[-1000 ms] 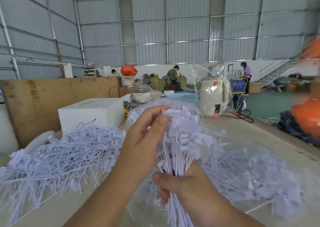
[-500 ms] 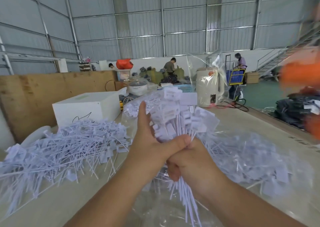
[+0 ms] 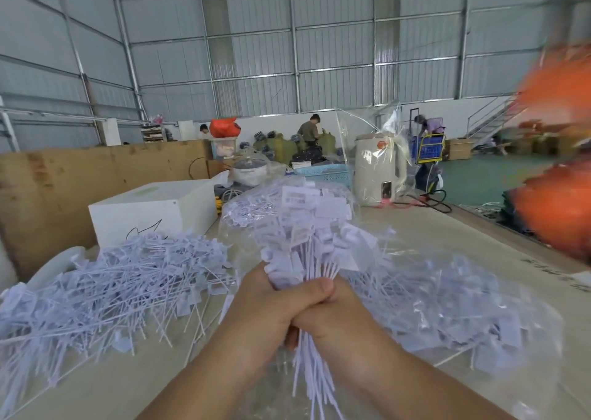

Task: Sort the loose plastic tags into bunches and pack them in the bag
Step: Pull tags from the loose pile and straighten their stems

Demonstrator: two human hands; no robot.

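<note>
- Left hand [image 3: 271,304] and right hand [image 3: 335,314] both clench one upright bunch [image 3: 307,253].
- Bag [image 3: 447,295] at 3 o'clock holds many tags.
- Loose pile [image 3: 112,288] at 9 o'clock remains; roughly halfway, I judge.

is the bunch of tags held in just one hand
No, both the left hand and the right hand are clasped together around the stems of the bunch of tags.
</note>
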